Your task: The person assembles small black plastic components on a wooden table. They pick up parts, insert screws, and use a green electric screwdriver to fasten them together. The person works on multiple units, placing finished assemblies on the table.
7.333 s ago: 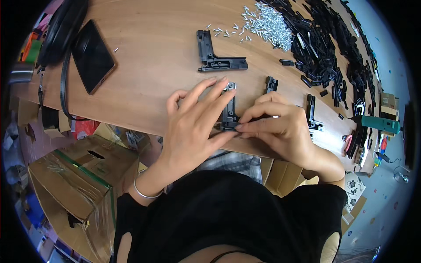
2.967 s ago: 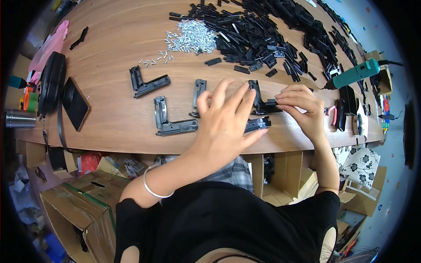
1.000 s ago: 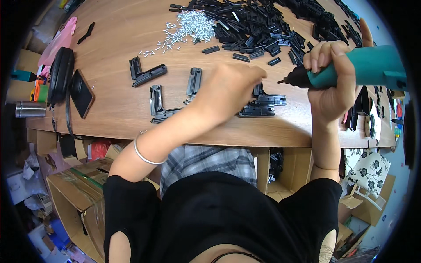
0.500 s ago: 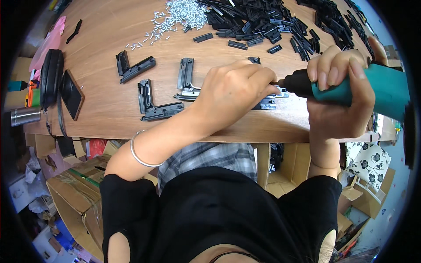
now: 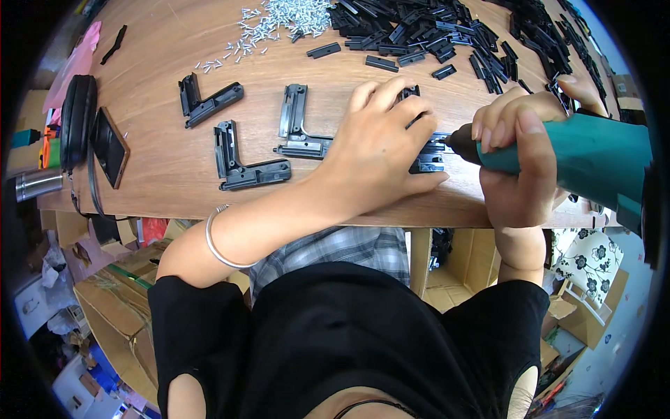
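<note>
While left hand pins bracket | right hand grips driver

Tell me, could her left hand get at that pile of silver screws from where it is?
Probably yes: the left hand presses a black bracket, and bare table lies between it and the screws.

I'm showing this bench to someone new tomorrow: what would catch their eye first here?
Probably the teal power screwdriver gripped in the right hand at the right, its tip at a black plastic bracket that the left hand presses flat on the wooden table. Next, three L-shaped black brackets lying to the left. Then, along the far edge, a big heap of black parts beside a pile of silver screws.
</note>
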`<state>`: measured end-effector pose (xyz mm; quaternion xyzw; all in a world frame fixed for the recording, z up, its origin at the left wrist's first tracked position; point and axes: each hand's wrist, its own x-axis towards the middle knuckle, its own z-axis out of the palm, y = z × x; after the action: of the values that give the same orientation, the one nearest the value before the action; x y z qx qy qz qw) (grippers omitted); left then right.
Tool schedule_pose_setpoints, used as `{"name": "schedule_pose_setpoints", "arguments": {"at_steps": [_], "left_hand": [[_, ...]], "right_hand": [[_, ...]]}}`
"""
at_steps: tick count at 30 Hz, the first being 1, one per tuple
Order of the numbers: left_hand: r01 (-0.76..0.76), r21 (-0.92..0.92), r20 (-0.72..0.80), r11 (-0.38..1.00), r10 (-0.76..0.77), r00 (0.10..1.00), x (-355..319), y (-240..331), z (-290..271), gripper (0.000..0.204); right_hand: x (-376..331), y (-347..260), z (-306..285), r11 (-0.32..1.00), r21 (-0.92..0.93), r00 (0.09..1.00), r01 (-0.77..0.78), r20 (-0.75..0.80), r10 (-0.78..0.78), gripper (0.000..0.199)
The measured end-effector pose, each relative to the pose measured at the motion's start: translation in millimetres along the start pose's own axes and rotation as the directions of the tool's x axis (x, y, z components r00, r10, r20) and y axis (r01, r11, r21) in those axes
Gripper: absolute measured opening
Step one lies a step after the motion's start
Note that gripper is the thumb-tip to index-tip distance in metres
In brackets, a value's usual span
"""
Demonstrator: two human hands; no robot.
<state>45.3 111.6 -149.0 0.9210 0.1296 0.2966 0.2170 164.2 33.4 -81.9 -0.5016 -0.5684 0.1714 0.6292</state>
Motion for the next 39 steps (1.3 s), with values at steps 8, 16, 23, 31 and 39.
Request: {"name": "schedule_pose_setpoints", "arguments": {"at_steps": [8,16,23,31,39], "left_hand": [[-0.016,-0.002,-0.055,1.0,0.016,0.998,1.2,-1.9,8.9,0.047],[0.064,0.024,0.031,0.998,-0.064,0.997,-0.9,-0.5,6.3,0.05],[0.143,0.106,-0.172,0.984,-0.123,0.977,7.7,-11.6,-10.2,0.047],[0.471,0.284,-0.236,0.835,-0.416,0.878,17.5,-154.9,-87.2,0.023],[0.494,-0.053,-0.253,0.868,-0.491,0.834,21.8,-110.7,-89.1,0.011]], "right_hand": [[3.1,-1.6,-12.3,0.967,-0.255,0.992,-0.019,0.119,0.051,0.031],[17.2,16.0,-7.7,0.973,0.231,0.979,0.001,0.196,-0.048,0.039],[22.0,16.0,-38.2,0.934,0.349,0.992,-0.075,-0.073,0.107,0.015],[24.6,13.0,-23.8,0.946,0.309,0.989,0.101,-0.135,-0.061,0.037],[25.3,5.7,-11.6,0.959,0.252,0.98,0.131,-0.177,-0.087,0.035]]}}
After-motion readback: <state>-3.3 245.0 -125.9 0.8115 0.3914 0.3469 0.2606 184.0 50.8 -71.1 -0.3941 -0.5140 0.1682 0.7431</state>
